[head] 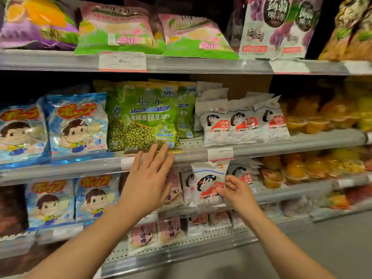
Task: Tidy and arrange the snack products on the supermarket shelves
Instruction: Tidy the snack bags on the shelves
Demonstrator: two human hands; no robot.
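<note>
The left hand (150,178) is spread flat, fingers straight and slightly fanned, holding nothing. Its fingertips (164,147) reach up to the bottom edge of the front green bean bag (148,117) and seem to touch it where it meets the middle shelf rail (261,151); the blur makes actual contact hard to judge. That bag stands upright on the rail, long axis vertical, printed face toward the aisle, with more green bags stacked behind it.

Below the rail, the right hand (236,190) has its fingers curled, pinching the right edge of a white rabbit bag (207,183). The bag stands upright, leaning a little, its top just under the rail and its face turned outward. The thumb and fingers sit at its lower right side, so most of the bag lies to the left of the hand. More white rabbit bags (241,123) stand in a row on the rail, right of the green ones.
</note>
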